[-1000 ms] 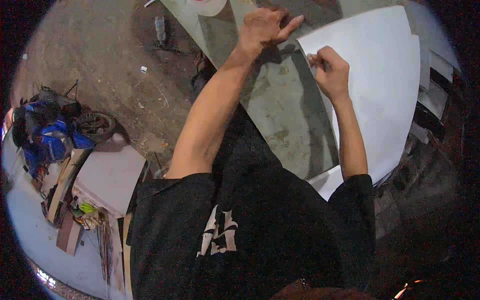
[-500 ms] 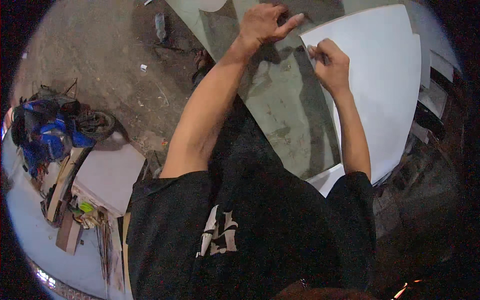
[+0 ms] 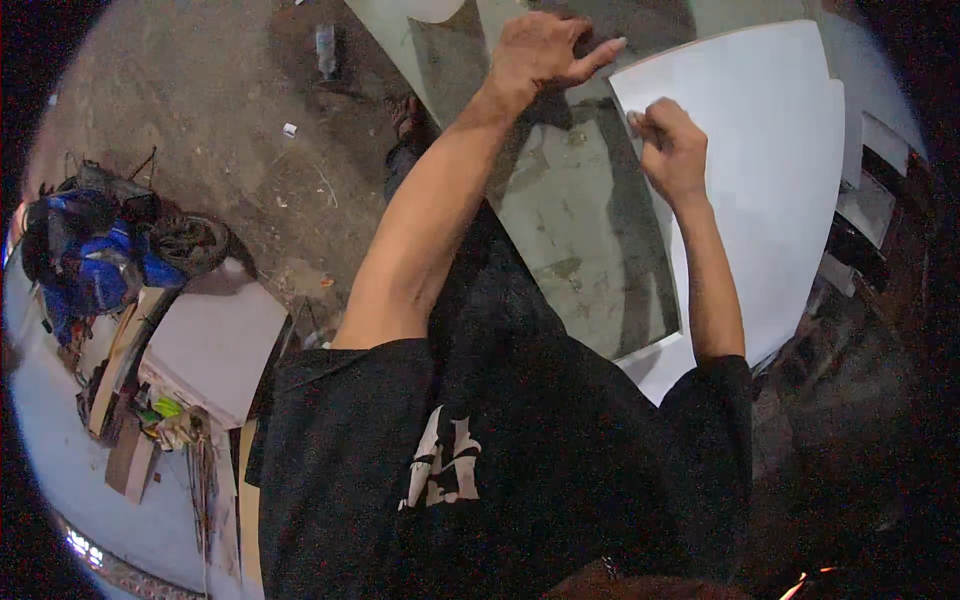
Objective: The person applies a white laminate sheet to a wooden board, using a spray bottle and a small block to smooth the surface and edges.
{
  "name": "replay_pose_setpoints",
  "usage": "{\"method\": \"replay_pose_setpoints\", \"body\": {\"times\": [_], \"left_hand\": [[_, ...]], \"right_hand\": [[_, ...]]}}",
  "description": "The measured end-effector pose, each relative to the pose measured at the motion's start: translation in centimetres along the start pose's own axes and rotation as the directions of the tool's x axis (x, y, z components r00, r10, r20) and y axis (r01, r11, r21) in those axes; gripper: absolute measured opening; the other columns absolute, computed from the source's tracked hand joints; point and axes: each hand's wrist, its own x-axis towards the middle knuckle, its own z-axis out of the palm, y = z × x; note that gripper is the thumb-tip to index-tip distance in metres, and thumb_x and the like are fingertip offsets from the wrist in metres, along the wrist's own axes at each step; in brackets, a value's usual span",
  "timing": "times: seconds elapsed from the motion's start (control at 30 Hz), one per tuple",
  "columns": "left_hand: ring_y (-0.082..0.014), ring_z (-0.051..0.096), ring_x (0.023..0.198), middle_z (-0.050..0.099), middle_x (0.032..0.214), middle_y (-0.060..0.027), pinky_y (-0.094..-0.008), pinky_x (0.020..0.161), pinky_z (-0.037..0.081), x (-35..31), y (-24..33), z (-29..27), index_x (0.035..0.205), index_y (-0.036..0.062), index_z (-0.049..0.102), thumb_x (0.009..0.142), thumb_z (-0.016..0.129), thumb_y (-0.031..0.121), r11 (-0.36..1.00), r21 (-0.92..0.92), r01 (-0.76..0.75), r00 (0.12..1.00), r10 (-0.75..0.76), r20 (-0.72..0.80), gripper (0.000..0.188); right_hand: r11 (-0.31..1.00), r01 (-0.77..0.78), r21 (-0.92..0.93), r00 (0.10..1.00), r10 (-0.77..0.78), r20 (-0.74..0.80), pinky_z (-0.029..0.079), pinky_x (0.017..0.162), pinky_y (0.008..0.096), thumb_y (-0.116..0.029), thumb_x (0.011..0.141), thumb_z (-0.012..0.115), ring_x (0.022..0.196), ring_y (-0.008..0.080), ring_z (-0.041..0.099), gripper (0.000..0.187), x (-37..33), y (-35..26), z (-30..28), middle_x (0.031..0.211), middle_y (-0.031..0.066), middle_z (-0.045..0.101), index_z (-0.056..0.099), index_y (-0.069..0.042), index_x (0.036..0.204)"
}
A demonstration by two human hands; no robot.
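Note:
A large white sheet (image 3: 765,170) with a curved outer edge lies at the right on a worn grey-green surface (image 3: 555,240). My left hand (image 3: 545,52) is over that surface, beyond the sheet's far left corner; its thumb stretches out apart from the bent fingers, and nothing shows in it. At the sheet's left edge is my right hand (image 3: 677,148), fingers curled in and pressed together. Anything inside that grip is hidden or too small to make out. Shadows of the arms fall across the surface.
A blue motorbike (image 3: 105,255) stands at the far left, beside a pale board (image 3: 215,345) and several wood strips (image 3: 130,455). A clear bottle (image 3: 326,52) and a white scrap (image 3: 290,130) lie on the brown floor (image 3: 240,110). More panels (image 3: 868,205) are at the right edge.
Both hands appear slightly lower and farther right in the view, and the surroundings have shifted a little too. Their finger positions look much the same.

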Motion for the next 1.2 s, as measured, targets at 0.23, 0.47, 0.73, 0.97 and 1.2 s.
{"method": "replay_pose_setpoints", "body": {"times": [0.23,0.47,0.73,0.97,1.2], "left_hand": [[-0.0321,0.061,0.054,0.061,0.062,-0.0199,-0.0428,0.053,0.047,0.3,0.2,-1.5,0.072,-0.0012,0.066,0.092,0.058,0.051,0.996,-0.057,0.067,0.989,-0.059,0.136,0.057],[-0.0332,0.063,0.064,0.064,0.074,-0.0212,-0.0429,0.062,0.05,0.8,0.9,-1.4,0.086,-0.0012,0.066,0.092,0.06,0.046,0.995,-0.054,0.079,0.974,-0.066,0.219,0.048],[-0.0333,0.068,0.066,0.065,0.064,-0.0144,-0.0451,0.061,0.054,0.2,0.1,-0.1,0.074,0.011,0.07,0.089,0.049,0.066,1.0,0.029,0.002,1.0,-0.002,0.011,0.061],[-0.0371,0.067,0.073,0.066,0.073,-0.0165,-0.0473,0.065,0.052,0.2,-0.5,0.1,0.086,0.0113,0.071,0.091,0.051,0.059,0.996,-0.074,0.052,0.997,-0.048,0.059,0.053],[-0.0366,0.067,0.078,0.068,0.075,-0.0169,-0.0482,0.069,0.051,0.5,0.9,-1.4,0.084,0.0138,0.073,0.092,0.049,0.06,0.987,-0.121,0.102,0.991,-0.089,0.104,0.052]], "right_hand": [[0.997,0.078,-0.016,0.997,-0.078,-0.01,0.044,0.064,0.0389,-0.002,0.073,0.065,0.069,0.0327,0.053,0.015,0.7,0.2,0.6,0.073,0.0136,0.05,0.05,0.001,0.076],[0.996,0.037,0.085,0.998,-0.033,-0.053,0.047,0.066,0.0374,0.0,0.074,0.063,0.073,0.0328,0.057,0.009,2.6,-0.7,0.9,0.078,0.0136,0.056,0.055,0.0,0.078],[0.999,0.052,0.0,0.998,-0.052,-0.022,0.047,0.065,0.0365,0.002,0.076,0.064,0.072,0.0306,0.057,0.01,-1.1,0.6,0.2,0.078,0.0136,0.056,0.054,0.0,0.08],[0.988,0.112,0.108,0.977,-0.09,-0.194,0.05,0.07,0.0366,-0.007,0.08,0.068,0.076,0.0332,0.064,0.01,5.5,-1.1,2.2,0.08,0.0146,0.062,0.062,-0.001,0.085],[0.917,-0.354,0.182,0.912,0.382,-0.153,0.051,0.07,0.0316,-0.011,0.085,0.07,0.077,0.0154,0.066,0.012,-1.0,3.1,-3.7,0.08,0.011,0.068,0.065,0.0,0.084]]}}
